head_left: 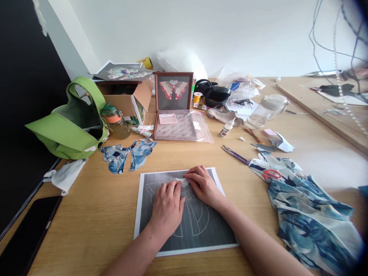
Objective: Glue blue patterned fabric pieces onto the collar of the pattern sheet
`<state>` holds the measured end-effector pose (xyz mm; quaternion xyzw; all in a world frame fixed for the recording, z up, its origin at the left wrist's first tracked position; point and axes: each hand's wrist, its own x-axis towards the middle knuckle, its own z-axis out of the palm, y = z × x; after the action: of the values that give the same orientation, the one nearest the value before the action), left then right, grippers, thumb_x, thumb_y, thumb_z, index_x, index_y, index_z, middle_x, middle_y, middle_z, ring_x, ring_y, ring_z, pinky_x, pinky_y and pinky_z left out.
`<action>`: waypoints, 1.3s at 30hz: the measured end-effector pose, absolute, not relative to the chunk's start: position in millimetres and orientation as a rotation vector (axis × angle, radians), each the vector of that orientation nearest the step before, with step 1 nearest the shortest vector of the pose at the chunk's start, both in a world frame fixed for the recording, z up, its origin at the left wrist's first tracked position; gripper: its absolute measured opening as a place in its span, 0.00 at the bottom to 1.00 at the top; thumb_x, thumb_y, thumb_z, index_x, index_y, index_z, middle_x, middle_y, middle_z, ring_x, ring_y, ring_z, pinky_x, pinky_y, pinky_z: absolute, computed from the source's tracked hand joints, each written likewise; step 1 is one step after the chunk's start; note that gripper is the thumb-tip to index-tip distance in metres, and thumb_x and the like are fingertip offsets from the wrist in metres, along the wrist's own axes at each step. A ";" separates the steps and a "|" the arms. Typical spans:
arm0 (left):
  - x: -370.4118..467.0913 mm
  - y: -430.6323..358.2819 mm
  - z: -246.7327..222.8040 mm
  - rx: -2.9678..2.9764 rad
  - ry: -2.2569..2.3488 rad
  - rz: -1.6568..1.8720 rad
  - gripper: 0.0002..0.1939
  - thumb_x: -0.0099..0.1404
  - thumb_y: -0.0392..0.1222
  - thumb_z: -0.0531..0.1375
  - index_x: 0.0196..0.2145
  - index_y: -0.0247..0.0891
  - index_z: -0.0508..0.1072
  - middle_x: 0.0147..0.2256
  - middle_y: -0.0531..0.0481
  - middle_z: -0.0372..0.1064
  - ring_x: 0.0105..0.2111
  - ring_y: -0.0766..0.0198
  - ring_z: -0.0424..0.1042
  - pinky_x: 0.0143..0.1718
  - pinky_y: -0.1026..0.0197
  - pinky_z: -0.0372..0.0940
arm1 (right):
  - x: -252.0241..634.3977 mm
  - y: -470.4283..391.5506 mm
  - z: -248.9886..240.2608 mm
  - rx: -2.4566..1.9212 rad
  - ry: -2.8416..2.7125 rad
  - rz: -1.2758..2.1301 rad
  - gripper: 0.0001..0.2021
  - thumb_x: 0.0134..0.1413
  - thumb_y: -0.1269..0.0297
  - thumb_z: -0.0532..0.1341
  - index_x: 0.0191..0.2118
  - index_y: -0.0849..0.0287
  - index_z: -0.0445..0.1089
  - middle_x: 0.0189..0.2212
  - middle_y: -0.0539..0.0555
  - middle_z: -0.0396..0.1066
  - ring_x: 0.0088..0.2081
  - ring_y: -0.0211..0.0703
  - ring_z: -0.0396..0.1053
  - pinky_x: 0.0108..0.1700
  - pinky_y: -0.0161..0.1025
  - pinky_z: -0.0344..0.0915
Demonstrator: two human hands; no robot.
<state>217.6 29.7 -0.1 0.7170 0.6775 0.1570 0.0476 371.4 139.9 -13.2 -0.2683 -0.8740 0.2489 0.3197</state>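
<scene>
A dark grey printed sheet (pixel 217 232) with white borders and white outlines of a garment lies before me on the table. Near the top of the drawing is a small white curved piece (pixel 181 179), partly hidden by my fingers. My left hand (pixel 167 205) rests palm down on the sheet, fingers stretched out, their tips at the lower left of that piece. From the right, my right hand (pixel 204 186) pinches the piece's right end between thumb and fingers.
Blue patterned cut fabric pieces (pixel 116 158) lie beyond the sheet at left. Purple-handled snips (pixel 235 154), a glue bottle (pixel 227 128), red scissors (pixel 271 174) and blue-white fabric (pixel 313 218) are right. A framed collar picture (pixel 174 92), green bag (pixel 66 130) and phone (pixel 30 230) stand around.
</scene>
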 end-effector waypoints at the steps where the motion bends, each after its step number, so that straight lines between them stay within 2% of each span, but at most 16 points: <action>1: 217.6 29.9 0.0 2.188 2.067 0.478 0.21 0.68 0.38 0.55 0.58 0.37 0.63 0.50 0.43 0.66 0.46 0.51 0.65 0.48 0.46 0.65 | 371.7 140.1 -13.4 -0.692 -2.296 0.658 0.16 0.58 0.79 0.55 0.47 0.56 0.72 0.40 0.57 0.66 0.43 0.48 0.63 0.45 0.49 0.66; 5: 217.7 30.3 -0.4 2.186 2.065 0.469 0.21 0.68 0.38 0.55 0.57 0.36 0.64 0.51 0.43 0.66 0.46 0.51 0.65 0.49 0.45 0.65 | 373.0 140.5 -12.9 -0.636 -2.340 0.655 0.20 0.51 0.83 0.56 0.43 0.53 0.75 0.42 0.57 0.65 0.44 0.49 0.62 0.46 0.50 0.65; 14: 218.5 28.0 0.3 2.169 2.067 0.474 0.20 0.68 0.39 0.55 0.57 0.36 0.63 0.51 0.43 0.65 0.47 0.52 0.64 0.50 0.45 0.64 | 372.3 140.5 -12.6 -0.646 -2.372 0.638 0.23 0.49 0.86 0.54 0.42 0.54 0.76 0.41 0.58 0.65 0.44 0.50 0.62 0.46 0.51 0.65; 24: 221.2 24.9 3.1 2.109 2.077 0.498 0.19 0.68 0.41 0.55 0.56 0.40 0.64 0.50 0.46 0.65 0.47 0.52 0.63 0.50 0.45 0.64 | 373.5 141.6 -19.2 -0.646 -2.387 0.635 0.25 0.50 0.85 0.52 0.44 0.51 0.76 0.43 0.58 0.65 0.46 0.51 0.63 0.46 0.53 0.68; 34: 221.0 22.3 2.1 2.094 2.070 0.539 0.20 0.69 0.44 0.54 0.56 0.39 0.63 0.55 0.46 0.63 0.49 0.52 0.62 0.51 0.46 0.63 | 376.2 146.1 -23.8 -0.626 -2.403 0.615 0.23 0.51 0.82 0.52 0.43 0.50 0.76 0.42 0.58 0.66 0.44 0.52 0.65 0.43 0.53 0.70; 39: 220.3 21.4 4.1 2.103 2.056 0.561 0.19 0.69 0.45 0.54 0.56 0.39 0.65 0.54 0.45 0.65 0.47 0.52 0.64 0.49 0.47 0.64 | 376.1 147.3 -27.7 -0.628 -2.379 0.618 0.23 0.51 0.82 0.53 0.42 0.49 0.77 0.42 0.59 0.67 0.44 0.53 0.66 0.43 0.53 0.71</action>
<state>220.3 21.4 4.1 0.7005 0.6848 0.1869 0.0737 376.1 147.3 -27.7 -0.2362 -0.8953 0.2325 0.2977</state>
